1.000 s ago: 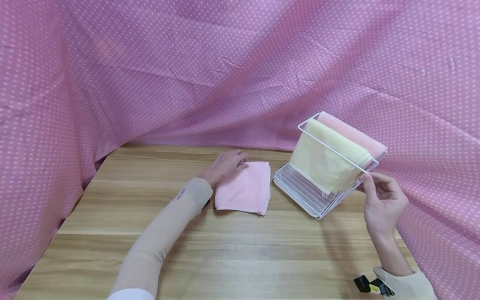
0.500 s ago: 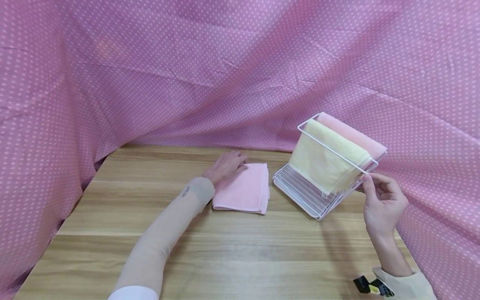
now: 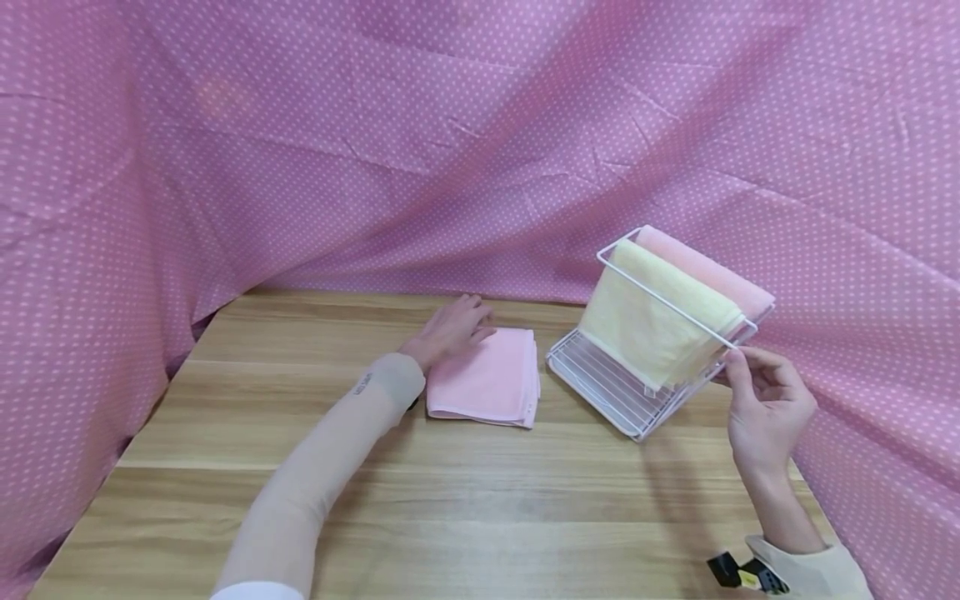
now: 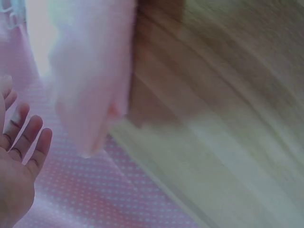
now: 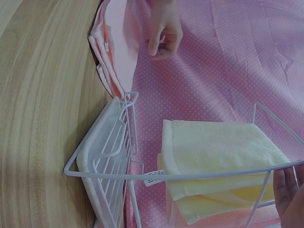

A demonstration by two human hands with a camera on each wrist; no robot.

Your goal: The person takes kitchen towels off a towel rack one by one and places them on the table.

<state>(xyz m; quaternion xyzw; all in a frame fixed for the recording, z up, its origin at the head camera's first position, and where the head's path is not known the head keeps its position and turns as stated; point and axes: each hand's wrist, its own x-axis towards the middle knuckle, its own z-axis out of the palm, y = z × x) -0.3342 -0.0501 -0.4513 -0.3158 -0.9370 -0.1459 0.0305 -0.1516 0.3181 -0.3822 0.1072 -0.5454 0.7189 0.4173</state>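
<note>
A folded pink towel (image 3: 487,379) lies on the wooden table. At its far left corner is my left hand (image 3: 453,329); in the left wrist view its fingers (image 4: 28,135) are extended beside the blurred towel, holding nothing. At the right, a white wire rack (image 3: 600,387) stands with a pale yellow towel (image 3: 660,308) and another pink towel (image 3: 705,271) draped over its bars. My right hand (image 3: 768,408) pinches the upper right corner of the rack's front bar, thumb toward me. A small white label (image 5: 154,177) hangs by the yellow towel in the right wrist view.
Pink polka-dot fabric (image 3: 390,167) hangs behind the table (image 3: 465,500) and down both sides. The rack's tray (image 3: 592,400) faces the folded towel, with a narrow strip of wood between them.
The folded towel shifted slightly left and its near edge turned a little. My left hand moved slightly with it, its fingertips now a bit farther back. The right hand and rack stayed put.
</note>
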